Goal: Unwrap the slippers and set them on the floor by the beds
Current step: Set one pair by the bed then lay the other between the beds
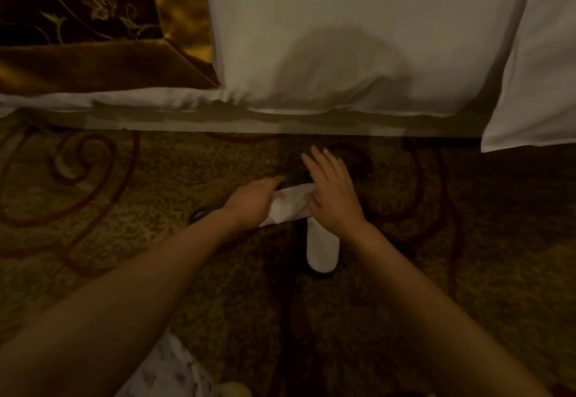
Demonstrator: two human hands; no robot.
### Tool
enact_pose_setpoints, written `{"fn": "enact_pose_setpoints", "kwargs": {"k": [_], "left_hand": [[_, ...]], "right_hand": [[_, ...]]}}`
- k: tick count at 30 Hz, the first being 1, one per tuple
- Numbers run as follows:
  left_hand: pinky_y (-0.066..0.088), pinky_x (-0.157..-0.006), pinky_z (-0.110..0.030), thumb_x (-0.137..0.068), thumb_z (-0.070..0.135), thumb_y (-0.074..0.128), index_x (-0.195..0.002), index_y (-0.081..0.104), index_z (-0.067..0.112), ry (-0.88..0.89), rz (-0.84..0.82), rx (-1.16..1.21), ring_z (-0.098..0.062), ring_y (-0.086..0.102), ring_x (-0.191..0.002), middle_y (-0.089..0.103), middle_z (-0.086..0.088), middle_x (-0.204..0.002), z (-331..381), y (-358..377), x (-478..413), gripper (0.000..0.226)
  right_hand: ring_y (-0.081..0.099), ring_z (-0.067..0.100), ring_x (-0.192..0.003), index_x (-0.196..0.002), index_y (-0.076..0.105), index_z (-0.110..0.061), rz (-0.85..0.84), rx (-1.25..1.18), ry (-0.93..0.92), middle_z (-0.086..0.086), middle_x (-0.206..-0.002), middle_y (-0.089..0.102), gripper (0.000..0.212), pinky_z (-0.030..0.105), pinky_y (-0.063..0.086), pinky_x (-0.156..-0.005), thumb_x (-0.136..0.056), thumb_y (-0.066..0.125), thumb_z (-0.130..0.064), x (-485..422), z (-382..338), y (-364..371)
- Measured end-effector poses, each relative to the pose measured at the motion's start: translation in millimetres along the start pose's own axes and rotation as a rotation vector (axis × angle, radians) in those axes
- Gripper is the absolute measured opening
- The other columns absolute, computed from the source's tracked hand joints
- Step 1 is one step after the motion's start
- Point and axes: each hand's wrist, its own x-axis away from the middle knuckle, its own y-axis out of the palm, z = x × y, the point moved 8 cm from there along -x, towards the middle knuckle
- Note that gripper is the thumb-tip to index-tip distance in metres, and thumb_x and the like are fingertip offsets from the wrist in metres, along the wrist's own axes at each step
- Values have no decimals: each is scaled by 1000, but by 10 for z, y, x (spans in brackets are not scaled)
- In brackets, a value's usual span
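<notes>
Left hand: I see my left hand just above the middle of my view, palm down. Its fingers are curled round the left end of a white piece and grip it.
Right hand: my right hand is at 3 o'clock from the left one, very near. The fingers are straight, a little spread, and point to 11 o'clock. It holds nothing; the thumb side rests on the right end of the white piece.
White piece: it lies across between the two hands, tilted, touching both. I cannot tell whether it is the second slipper or the wrapping.
Slipper: one white slipper is on the carpet, at 6 o'clock from the right hand. Its rounded end points to 6 o'clock, and its other end is hidden under the white piece and the right wrist.
Bed: the bed with white covers fills the view at 12 o'clock, its edge near the fingertips of the right hand but apart from them.
Brown cloth: a dark cloth with a flower pattern lies on the bed at 10 o'clock.
Dark thing: a small dark shape shows at 9 o'clock from the left wrist; I cannot tell what it is.
</notes>
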Motion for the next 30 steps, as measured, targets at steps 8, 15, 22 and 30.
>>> {"fn": "enact_pose_setpoints", "kwargs": {"k": [8, 15, 22, 30], "left_hand": [[42, -93, -37, -92, 25, 50, -137, 36, 18, 187, 84, -132, -24, 51, -117, 53, -9, -130, 439, -7, -48, 48], [46, -87, -37, -86, 40, 57, -124, 52, 22, -25, -32, -213, -24, 52, -111, 53, -6, -123, 91, 15, -152, 42], [47, -74, -34, -92, 36, 48, -109, 62, 22, -32, -116, -71, -26, 62, -93, 67, -6, -102, 282, 25, -24, 26], [45, -71, -34, -92, 29, 48, -107, 60, 26, 18, -89, -44, -26, 63, -94, 68, -4, -102, 784, -1096, 829, 20]], "right_hand": [[51, 22, -109, -118, 51, -14, -192, 7, 28, 8, -118, 58, 28, 32, 41, -85, -91, 51, -24, 63, 133, 187], [53, 23, -97, -97, 59, -13, -131, -10, 30, 7, -99, 61, 12, 23, 22, -67, -87, 56, -20, 83, 232, 155], [53, 23, -94, -91, 57, -18, -132, 20, 107, 4, -97, 62, 6, 30, 30, -73, -87, 56, -22, 267, 281, -21], [51, 24, -98, -93, 53, -19, -204, 55, 44, 3, -100, 60, 7, 29, 26, -74, -87, 54, -15, 355, -516, -1236]]}}
